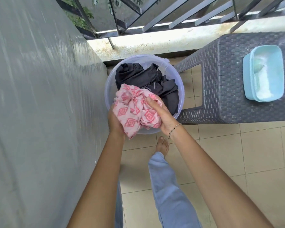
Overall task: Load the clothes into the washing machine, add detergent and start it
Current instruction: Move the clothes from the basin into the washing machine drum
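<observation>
Soft, even daylight comes in through the railing (155, 18) at the top, bright but with no hard sun. Shadows are faint: only a mild darkening on the floor (237, 153) beneath the worktop (229, 79). The grey surface (39, 112) on the left is smeared with streaky motion blur and carries a dull sheen. The pink cloth (132, 111) at centre is fairly sharp, its pattern legible. White powder in the blue tub (246, 76) looks slightly washed out. Wide-angle distortion bends straight lines near the frame's edges.

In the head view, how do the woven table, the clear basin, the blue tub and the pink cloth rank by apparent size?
1. woven table
2. clear basin
3. blue tub and pink cloth look about alike; I leave them unranked.
</observation>
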Tool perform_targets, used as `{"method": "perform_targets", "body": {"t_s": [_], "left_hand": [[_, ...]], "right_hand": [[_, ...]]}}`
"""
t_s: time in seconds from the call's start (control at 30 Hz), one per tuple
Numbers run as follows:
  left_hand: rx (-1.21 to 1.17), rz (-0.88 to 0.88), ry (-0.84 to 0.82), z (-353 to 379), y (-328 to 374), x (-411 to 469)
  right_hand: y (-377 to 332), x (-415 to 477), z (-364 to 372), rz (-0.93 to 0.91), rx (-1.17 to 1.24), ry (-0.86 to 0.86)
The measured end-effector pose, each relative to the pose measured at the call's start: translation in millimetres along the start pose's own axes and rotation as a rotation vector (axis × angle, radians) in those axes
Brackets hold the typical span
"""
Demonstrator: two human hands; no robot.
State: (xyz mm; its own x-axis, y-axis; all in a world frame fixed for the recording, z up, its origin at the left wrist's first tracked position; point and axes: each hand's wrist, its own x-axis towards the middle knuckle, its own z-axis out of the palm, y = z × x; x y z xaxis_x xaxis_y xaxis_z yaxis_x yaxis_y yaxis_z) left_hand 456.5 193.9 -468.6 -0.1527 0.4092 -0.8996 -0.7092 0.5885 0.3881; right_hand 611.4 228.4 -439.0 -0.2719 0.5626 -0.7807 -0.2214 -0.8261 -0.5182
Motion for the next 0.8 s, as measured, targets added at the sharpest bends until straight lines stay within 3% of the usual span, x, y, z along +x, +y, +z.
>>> {"method": "perform_targets", "body": {"t_s": [0.07,0.27,0.37,0.6,0.8], "left_hand": [[-0.069,0.057,-0.005,13,9,-29],[0.025,0.168,0.008,31,28,-106],[0.030,0.134,0.012,44,48,-143],[0.126,0.412,-0.021,88,105,-257],[-0.079,0.505,-0.226,105,153,-375]], "right_hand": [[-1,-8,4,-0.032,-0.033,-0.017],[-25,-65,30,-0.159,-0.119,-0.106],[-49,-99,45,-0.199,-0.220,-0.054],[-124,-189,98,-0.365,-0.194,0.059],[-189,-262,152,-0.544,-0.115,0.001]]}}
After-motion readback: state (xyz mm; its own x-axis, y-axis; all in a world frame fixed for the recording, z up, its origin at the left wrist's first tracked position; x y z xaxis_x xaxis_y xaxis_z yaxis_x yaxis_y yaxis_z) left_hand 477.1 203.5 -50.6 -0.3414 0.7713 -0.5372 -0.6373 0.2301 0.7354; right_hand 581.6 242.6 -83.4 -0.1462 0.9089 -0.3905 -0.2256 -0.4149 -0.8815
